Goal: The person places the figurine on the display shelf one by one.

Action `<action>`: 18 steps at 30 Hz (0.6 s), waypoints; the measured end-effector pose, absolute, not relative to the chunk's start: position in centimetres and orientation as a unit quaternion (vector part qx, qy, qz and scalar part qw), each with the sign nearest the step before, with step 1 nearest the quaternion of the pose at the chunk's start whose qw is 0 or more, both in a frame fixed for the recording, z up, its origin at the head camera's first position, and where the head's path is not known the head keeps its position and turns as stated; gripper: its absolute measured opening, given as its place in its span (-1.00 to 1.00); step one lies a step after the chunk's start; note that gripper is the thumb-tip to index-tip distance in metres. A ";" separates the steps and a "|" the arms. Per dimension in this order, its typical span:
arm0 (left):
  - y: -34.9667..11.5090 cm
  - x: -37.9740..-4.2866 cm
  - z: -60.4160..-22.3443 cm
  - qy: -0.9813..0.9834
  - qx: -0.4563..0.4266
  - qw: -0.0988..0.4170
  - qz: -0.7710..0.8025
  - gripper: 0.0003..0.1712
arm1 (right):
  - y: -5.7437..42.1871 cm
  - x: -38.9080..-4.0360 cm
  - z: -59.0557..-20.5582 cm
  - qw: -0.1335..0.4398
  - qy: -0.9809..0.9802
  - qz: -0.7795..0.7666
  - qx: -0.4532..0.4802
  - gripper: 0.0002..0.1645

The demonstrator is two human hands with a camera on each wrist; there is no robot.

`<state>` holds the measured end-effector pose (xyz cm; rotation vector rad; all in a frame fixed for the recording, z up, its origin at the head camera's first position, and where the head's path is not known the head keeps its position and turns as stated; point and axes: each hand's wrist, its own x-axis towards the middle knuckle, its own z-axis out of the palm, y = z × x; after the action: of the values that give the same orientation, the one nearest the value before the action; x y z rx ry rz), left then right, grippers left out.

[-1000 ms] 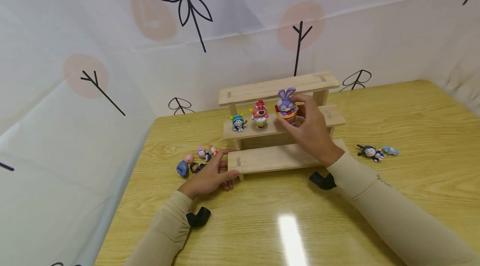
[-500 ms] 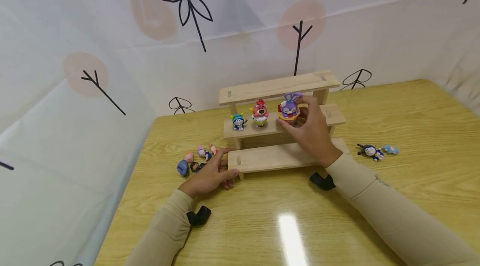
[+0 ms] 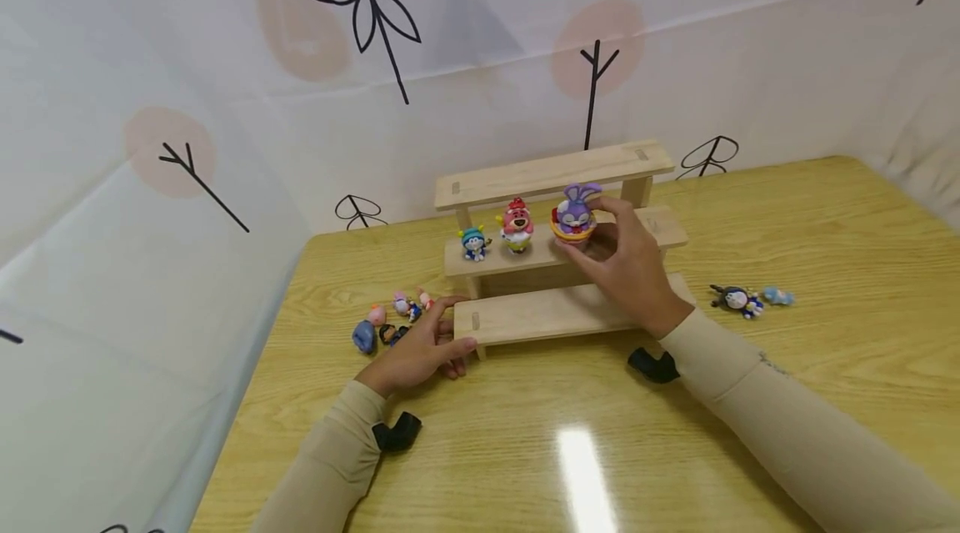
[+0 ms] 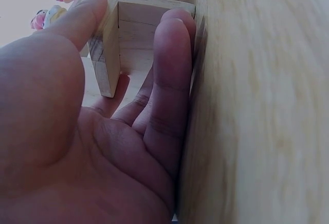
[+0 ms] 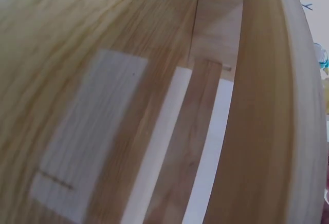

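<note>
In the head view, my right hand [image 3: 630, 270] pinches a purple rabbit figurine [image 3: 576, 212] between thumb and fingers, at the middle tier of a three-tier wooden display stand [image 3: 551, 318]. The hand partly hides the figurine's base, so I cannot tell whether it touches the wood. Left of it on that tier stand a pink bear figurine [image 3: 517, 228] and a small blue figurine with yellow horns [image 3: 474, 243]. My left hand [image 3: 416, 354] holds the left end of the lowest tier; in the left wrist view, the stand's leg [image 4: 105, 54] lies between thumb and fingers.
Several small figurines [image 3: 377, 315] lie on the wood-grain table [image 3: 510, 450] beside the left hand. A dark-eared figurine [image 3: 738, 300] and a light blue piece [image 3: 778, 296] lie to the stand's right. Patterned cloth [image 3: 480, 99] hangs behind. The right wrist view shows mostly table and stand wood.
My right hand has turned the rabbit figurine so its face points more to the front, and lowered it slightly. The left hand keeps its place on the stand.
</note>
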<state>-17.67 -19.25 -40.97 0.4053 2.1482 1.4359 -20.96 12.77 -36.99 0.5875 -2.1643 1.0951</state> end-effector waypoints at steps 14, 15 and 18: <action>-19.2 -17.7 -41.3 0.791 0.157 0.247 0.537 -0.17 | 16.2 -19.8 -37.3 0.347 -0.805 0.423 0.231 -0.45; -19.2 -17.7 -41.3 0.792 0.159 0.245 0.535 -0.17 | 16.6 -19.6 -37.2 0.362 -0.801 0.417 0.232 -0.52; -19.2 -17.9 -41.3 0.793 0.160 0.243 0.536 -0.18 | 17.8 -19.2 -37.0 0.397 -0.790 0.401 0.239 -0.66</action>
<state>-17.90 -19.20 -41.25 0.4359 2.1661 1.4634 -19.21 17.82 -37.02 0.6052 -2.0012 1.0162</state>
